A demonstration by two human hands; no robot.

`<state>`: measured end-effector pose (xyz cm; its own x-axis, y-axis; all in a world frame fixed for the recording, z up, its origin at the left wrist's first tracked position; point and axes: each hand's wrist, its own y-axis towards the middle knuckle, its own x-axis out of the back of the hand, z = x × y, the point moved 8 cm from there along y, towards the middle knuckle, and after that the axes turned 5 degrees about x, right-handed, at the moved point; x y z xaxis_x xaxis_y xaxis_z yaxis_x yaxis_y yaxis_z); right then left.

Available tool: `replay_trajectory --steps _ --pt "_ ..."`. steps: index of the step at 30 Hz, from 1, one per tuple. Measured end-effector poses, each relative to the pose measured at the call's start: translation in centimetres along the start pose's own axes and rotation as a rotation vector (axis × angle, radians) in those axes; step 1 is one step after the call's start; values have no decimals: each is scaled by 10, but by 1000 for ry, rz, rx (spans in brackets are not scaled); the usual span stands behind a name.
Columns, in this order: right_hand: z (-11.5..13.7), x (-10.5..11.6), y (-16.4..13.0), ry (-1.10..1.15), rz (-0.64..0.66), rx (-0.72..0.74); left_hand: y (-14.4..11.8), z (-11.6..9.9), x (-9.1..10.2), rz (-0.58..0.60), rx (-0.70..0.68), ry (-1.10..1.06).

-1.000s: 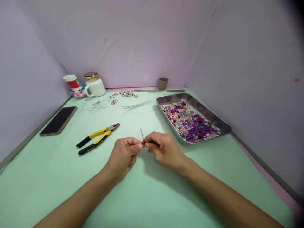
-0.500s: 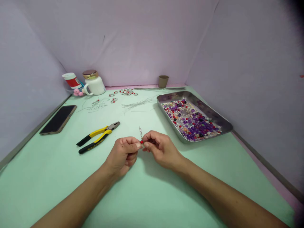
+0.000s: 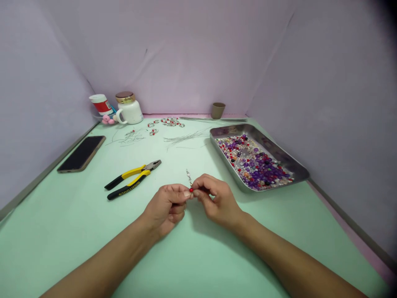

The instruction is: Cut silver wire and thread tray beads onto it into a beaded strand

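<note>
A: Right at the middle, a small red bead (image 3: 191, 190) is pinched between the fingertips of the left hand (image 3: 166, 205) and the right hand (image 3: 217, 199), both closed tight on it, just above the green table (image 3: 192, 256).

B: And a thin wire piece (image 3: 188, 176) is seen sticking up and away from that bead, with what looks like small clear beads on it, though that is too small to be told for sure. It is likely held upright so the free end stays clear of the fingers.

A: The pinch is kept close to the body, wrists low near the tabletop, presumably for steadiness with something so tiny.

B: Moving outward: yellow-handled pliers (image 3: 132, 179) are laid to the left, near the left hand, jaws pointed away, within easy reach.

A: To the right, a metal tray (image 3: 297, 167) is filled with purple, red and pale beads (image 3: 256, 161); its raised rim keeps them from rolling off.

B: Further back, loose wire pins (image 3: 182, 136) are spread out, with finished beaded pieces (image 3: 169, 121) grouped beyond them.

A: A phone (image 3: 81, 153) is set aside at the far left, and a white jar (image 3: 128, 108) and a small cup (image 3: 218, 110) are parked against the back wall, out of the working area.
</note>
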<state>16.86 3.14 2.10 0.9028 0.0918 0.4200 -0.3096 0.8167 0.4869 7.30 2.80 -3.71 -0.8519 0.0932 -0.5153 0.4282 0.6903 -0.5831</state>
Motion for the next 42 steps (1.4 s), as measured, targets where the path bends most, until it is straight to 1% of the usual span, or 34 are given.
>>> replay_trajectory --steps 2,3,5,8,10,12,14,17,19,21,25,28,31,33,34,36,39,42 --pt "-10 -4 -2 119 9 -148 -2 -7 0 -7 -99 66" --pt "-12 -6 -2 167 10 -200 -2 -9 -1 -1 -125 86" --pt "-14 -7 -2 250 -2 -264 -2 -10 -1 18 -129 92" --pt "-18 -6 -1 421 -48 -370 -1 -8 1 40 -94 63" --pt "-22 -3 0 537 -82 -445 0 -5 1 57 -49 56" --pt "-25 0 1 605 -100 -496 0 -2 1 76 3 70" --pt "-26 0 2 638 -70 -523 -1 2 -1 95 48 101" --pt "-28 -5 0 664 13 -562 -2 6 -5 118 102 151" --pt "-30 -6 -2 664 21 -596 -3 8 -8 105 108 198" --pt "-34 -5 -5 673 -41 -637 -4 4 -9 59 31 273" --pt "-39 -1 -10 684 -218 -721 -11 -10 -10 -126 -248 474" --pt "-38 4 -13 552 -303 -710 -18 -12 -15 -246 -366 602" --pt "-34 12 -15 358 -365 -645 -23 -13 -21 -307 -464 659" --pt "-32 14 -14 286 -371 -608 -24 -14 -21 -325 -504 654" --pt "-32 14 -13 289 -356 -604 -22 -13 -20 -324 -498 635" --pt "-33 10 -9 376 -297 -618 -17 -11 -15 -299 -432 546" --pt "-33 4 -3 549 -196 -662 -7 -7 -5 -239 -304 335" --pt "-31 2 -1 558 -110 -677 -3 -9 1 -195 -255 184"
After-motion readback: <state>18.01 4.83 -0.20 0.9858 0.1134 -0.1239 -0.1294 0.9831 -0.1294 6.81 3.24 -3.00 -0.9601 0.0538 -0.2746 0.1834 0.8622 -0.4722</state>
